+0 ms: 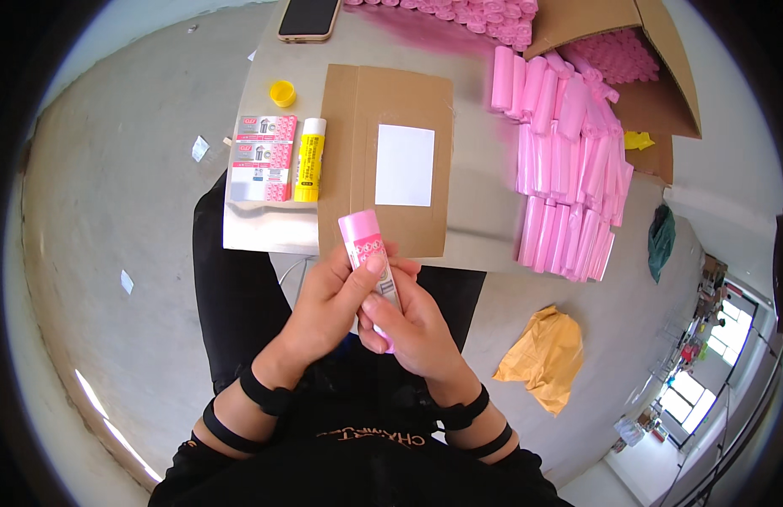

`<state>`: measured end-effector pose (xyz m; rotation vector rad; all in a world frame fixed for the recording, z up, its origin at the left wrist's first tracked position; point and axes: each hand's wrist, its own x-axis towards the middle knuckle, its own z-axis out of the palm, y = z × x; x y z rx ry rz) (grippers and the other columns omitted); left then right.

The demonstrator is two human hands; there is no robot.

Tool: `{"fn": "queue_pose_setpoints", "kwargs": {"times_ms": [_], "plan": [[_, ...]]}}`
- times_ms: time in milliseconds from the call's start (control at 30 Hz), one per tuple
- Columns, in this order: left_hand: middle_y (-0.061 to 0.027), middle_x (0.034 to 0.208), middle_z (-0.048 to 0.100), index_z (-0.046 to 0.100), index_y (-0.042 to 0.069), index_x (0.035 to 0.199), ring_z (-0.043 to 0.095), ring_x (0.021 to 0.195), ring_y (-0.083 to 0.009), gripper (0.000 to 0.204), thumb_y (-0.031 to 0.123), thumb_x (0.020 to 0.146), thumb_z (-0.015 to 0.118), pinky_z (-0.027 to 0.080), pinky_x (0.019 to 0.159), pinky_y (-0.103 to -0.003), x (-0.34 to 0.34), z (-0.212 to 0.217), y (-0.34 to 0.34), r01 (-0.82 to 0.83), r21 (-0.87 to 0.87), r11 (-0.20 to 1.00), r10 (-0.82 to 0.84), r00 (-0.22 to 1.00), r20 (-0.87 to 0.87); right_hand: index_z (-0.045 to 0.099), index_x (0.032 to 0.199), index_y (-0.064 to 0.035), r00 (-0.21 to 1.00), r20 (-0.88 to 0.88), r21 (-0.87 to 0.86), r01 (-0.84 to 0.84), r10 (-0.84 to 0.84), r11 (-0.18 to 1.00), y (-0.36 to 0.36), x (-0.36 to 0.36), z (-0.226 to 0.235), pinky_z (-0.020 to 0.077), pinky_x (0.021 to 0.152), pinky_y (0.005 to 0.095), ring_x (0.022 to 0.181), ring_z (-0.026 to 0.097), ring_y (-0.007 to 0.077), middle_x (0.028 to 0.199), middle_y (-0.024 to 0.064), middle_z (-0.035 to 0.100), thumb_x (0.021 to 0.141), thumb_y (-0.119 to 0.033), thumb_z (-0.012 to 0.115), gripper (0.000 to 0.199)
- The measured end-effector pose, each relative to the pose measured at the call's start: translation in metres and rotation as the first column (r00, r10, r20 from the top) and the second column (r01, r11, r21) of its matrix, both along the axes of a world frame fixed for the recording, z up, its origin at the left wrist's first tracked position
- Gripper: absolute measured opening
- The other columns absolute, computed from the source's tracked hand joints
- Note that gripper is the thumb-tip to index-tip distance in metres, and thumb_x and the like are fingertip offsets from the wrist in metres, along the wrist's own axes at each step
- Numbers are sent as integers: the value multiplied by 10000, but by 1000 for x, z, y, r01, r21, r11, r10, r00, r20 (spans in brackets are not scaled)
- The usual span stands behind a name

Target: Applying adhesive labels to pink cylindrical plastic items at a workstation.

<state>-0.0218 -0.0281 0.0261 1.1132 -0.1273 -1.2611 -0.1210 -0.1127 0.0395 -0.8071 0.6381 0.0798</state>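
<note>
Centrally, just below the middle of the frame, the left hand (328, 308) and right hand (412, 329) both grasp a pink roll (370, 253), fingers closed around it with a label under the thumbs. Above it lie a cardboard sheet (383, 97), a yellow glue stick (309, 160) and stacked pink rolls (569, 177).
</note>
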Motion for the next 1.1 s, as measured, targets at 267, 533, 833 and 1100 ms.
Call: {"fn": "queue_pose_setpoints", "kwargs": {"times_ms": [267,533,833,1100], "plan": [[-133,875,653,555,-30,968,611,780,-134,489,405,979,332,503,675,-254,-1,7,-2,-13,168,986,5,999,48,439,1063,-9,999,-32,45,-14,15,999,3,0,5,364,480,201,550,407,72,764,18,445,910,-94,467,177],[-176,941,637,518,-24,1074,632,856,-222,576,472,973,243,524,766,-303,8,-4,-5,-61,18,998,63,942,-330,439,1029,-24,999,-36,286,46,-37,957,-1,4,3,339,480,224,516,405,76,756,18,456,927,-135,437,151],[-111,829,588,474,2,1073,618,855,-210,410,387,964,384,536,719,-317,18,16,1,6,152,988,35,964,-264,424,1055,-14,1000,16,288,-30,27,957,5,7,4,388,536,273,582,468,123,797,53,500,872,-89,481,205],[-125,877,593,485,17,1067,626,800,-170,400,394,956,410,541,618,-254,20,0,10,41,35,999,-27,940,-341,368,1238,1,989,71,234,-142,129,962,-5,0,6,444,741,289,819,554,203,989,119,537,854,-123,506,426]]}}
